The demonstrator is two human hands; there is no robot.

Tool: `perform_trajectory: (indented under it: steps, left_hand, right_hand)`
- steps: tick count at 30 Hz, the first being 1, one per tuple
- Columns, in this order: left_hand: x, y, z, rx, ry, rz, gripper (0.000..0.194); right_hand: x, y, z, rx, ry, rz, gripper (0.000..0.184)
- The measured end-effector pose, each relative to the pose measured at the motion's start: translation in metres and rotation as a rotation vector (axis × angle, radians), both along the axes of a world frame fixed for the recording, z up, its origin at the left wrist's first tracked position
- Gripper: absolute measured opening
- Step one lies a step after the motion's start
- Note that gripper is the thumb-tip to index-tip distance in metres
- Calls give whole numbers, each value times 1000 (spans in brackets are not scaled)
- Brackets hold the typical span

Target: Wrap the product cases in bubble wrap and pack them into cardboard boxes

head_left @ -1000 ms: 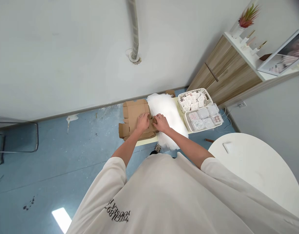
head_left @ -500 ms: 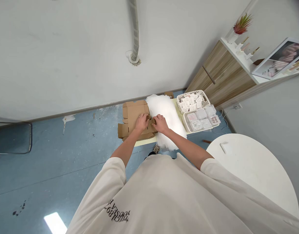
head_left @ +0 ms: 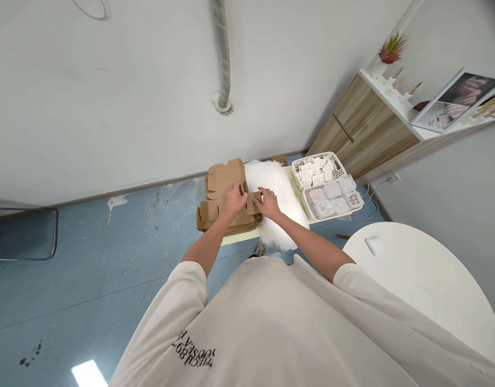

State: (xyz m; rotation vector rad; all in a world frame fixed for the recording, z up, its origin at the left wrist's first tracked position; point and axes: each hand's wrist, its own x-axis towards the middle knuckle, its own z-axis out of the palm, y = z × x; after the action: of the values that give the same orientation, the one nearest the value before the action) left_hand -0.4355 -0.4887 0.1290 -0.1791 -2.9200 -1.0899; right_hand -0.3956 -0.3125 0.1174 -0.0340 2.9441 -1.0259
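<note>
A flat brown cardboard box blank lies on top of a stack of the same blanks on a small pale table. My left hand grips the top blank near its middle, fingers curled over a raised panel. My right hand pinches the blank's right side flap, which stands partly folded up. A pile of white foam sheets lies right beside the cardboard, under my right wrist.
Two white baskets with small packets and clear cases stand at the table's right end. A round white table is at the lower right, a wooden cabinet behind it, a chair at the far left on the blue floor.
The top blank's far panel has lifted and its side flap has been folded up between my hands. Both hands shifted slightly toward the blank's middle.
</note>
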Motion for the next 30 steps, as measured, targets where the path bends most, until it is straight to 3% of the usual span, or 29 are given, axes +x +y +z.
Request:
perform_trajectory:
  steps: [2, 5, 9, 12, 16, 19, 23, 27, 30]
  left_hand:
    - [-5, 8, 10, 22, 43, 18, 29]
    - [-15, 24, 26, 64, 100, 3, 27]
    - [-29, 53, 41, 132, 162, -81, 24]
    - [-39, 88, 46, 199, 206, -204, 30]
    - [-36, 156, 49, 250, 258, -405, 47]
    - [-15, 217, 51, 225, 285, -557, 50]
    - [35, 299, 56, 190, 302, -787, 51]
    - [109, 371, 55, 136, 307, -1020, 49]
    - [176, 415, 46, 76, 290, -1198, 51]
  right_hand:
    - [-6, 3, 7, -112, -50, -76, 49]
    - [-15, 12, 20, -247, -93, -156, 28]
    - [-22, 37, 38, -345, 26, -276, 19]
    - [-18, 69, 52, -409, 127, -380, 21]
    - [8, 131, 71, -452, 241, -556, 24]
    - [49, 186, 80, -445, 330, -724, 25]
    - [131, 255, 80, -402, 391, -968, 27]
    - [235, 306, 71, -427, 407, -1206, 30]
    - [316, 333, 57, -497, 356, -1353, 32]
